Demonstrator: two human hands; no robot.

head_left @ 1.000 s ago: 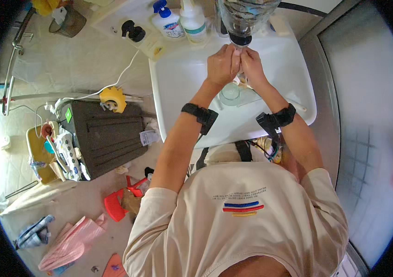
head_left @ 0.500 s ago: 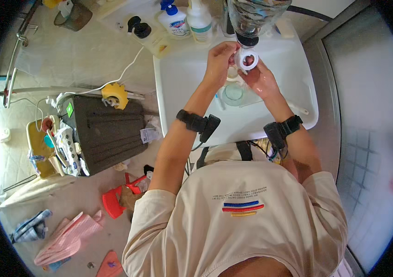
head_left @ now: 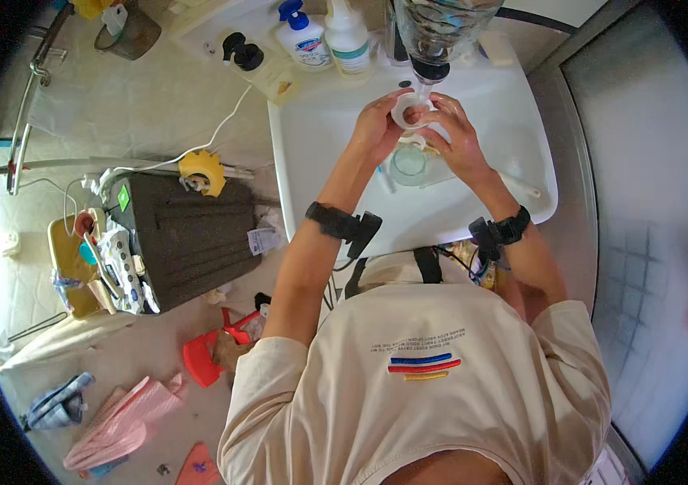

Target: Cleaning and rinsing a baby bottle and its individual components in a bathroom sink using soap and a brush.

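Currently: white tape roll held over the white sink, below the chrome tap. Left hand fingers curl round its rim; right hand fingers close on its other side. Winding apparently unfinished; drain below.

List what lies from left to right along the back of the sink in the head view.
Black pump cap → blue-topped pump bottle → white bottle with a teal label → upturned clear bottle, above the left hand and right hand holding a white ring.
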